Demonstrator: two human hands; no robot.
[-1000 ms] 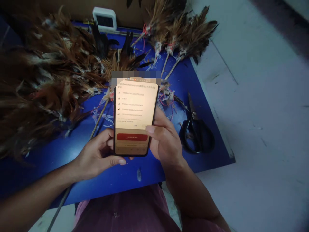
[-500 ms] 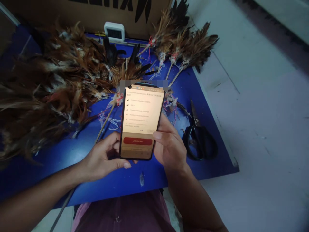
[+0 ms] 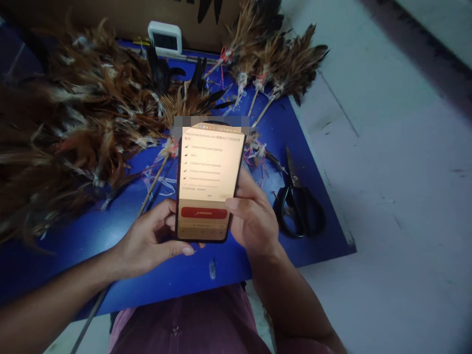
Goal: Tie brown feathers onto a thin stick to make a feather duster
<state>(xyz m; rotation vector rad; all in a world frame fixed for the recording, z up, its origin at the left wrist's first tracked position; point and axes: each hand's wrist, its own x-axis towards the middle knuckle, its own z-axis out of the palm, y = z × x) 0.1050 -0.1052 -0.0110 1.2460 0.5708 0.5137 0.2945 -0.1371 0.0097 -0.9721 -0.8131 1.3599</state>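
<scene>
A lit smartphone (image 3: pixel 206 182) is held upright above the blue table, its screen facing me with a list and a red button. My left hand (image 3: pixel 155 233) grips the phone's lower left edge, thumb below the bottom corner and fingers partly behind it. Wrapped round the right edge is my right hand (image 3: pixel 254 211), its thumb over the lower right part of the screen. Behind the phone lies a bundle of brown feathers (image 3: pixel 188 101) tied to a thin stick (image 3: pixel 153 184), partly hidden by the phone.
Black-handled scissors (image 3: pixel 298 196) lie right of my right hand on the blue table (image 3: pixel 324 246). A large heap of brown feathers (image 3: pixel 96 103) covers the left side. Several feather dusters (image 3: pixel 273 64) lie at the back right. A white device (image 3: pixel 164 38) stands against a cardboard box (image 3: pixel 129 19).
The whole view has shifted slightly, so phone, hands and table appear a little further left and up. Both hands keep their hold on the phone, and the screen shows the same list.
</scene>
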